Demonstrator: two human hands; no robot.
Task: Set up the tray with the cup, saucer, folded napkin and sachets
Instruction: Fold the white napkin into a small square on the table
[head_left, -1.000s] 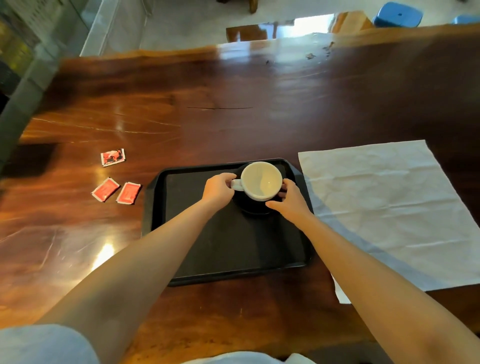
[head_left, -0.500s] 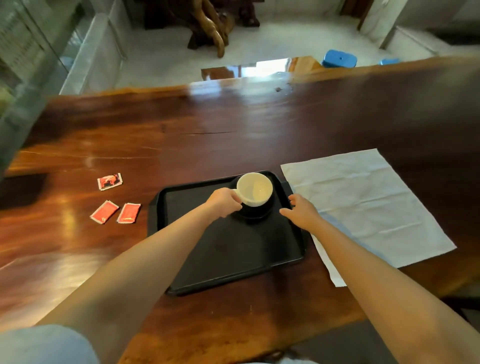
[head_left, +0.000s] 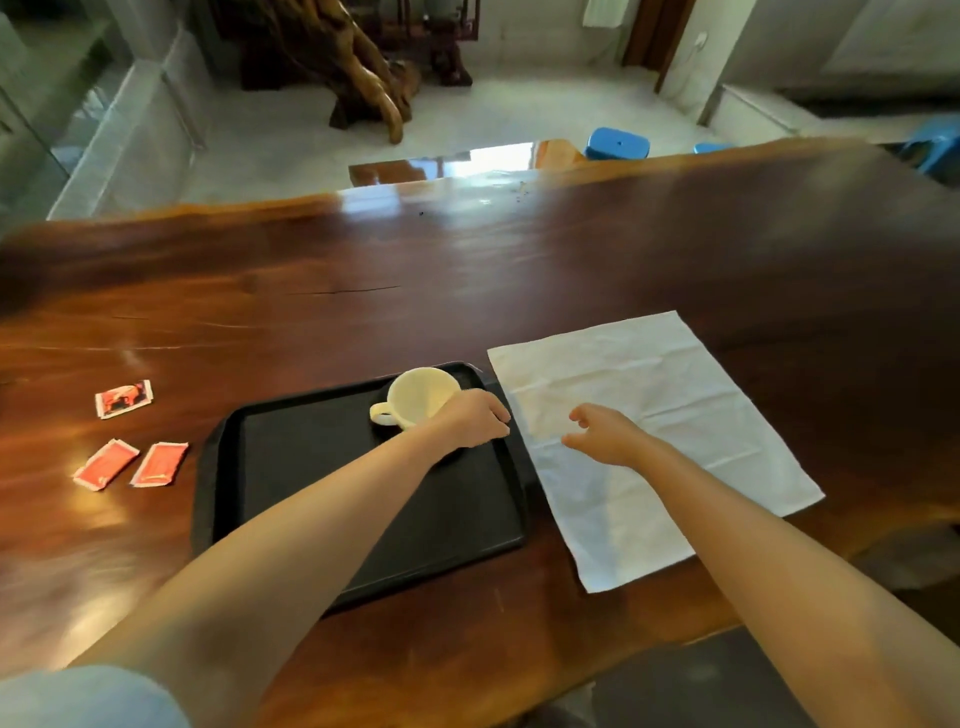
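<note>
A black tray (head_left: 363, 493) lies on the wooden table in front of me. In its far right corner stands a cream cup (head_left: 421, 395), handle pointing left, on a dark saucer (head_left: 453, 456) that is mostly hidden. My left hand (head_left: 475, 415) lies palm down just right of the cup, over the saucer, fingers pointing at the tray's right rim and holding nothing. My right hand (head_left: 602, 434) hovers open over the white napkin (head_left: 675, 395), which lies flat and unfolded right of the tray. Three red sachets (head_left: 124, 399) (head_left: 106, 464) (head_left: 158, 464) lie on the table left of the tray.
The long dark wooden table (head_left: 519, 270) stretches far to the left and right. Blue stools (head_left: 618, 143) stand beyond its far edge, and a carved wooden root piece (head_left: 363, 78) stands on the floor behind. The table's near edge runs under my right forearm.
My left hand has let go of the cup's handle and crossed to the cup's right side. My right hand has moved off the tray's edge to above the napkin. My head has tilted up.
</note>
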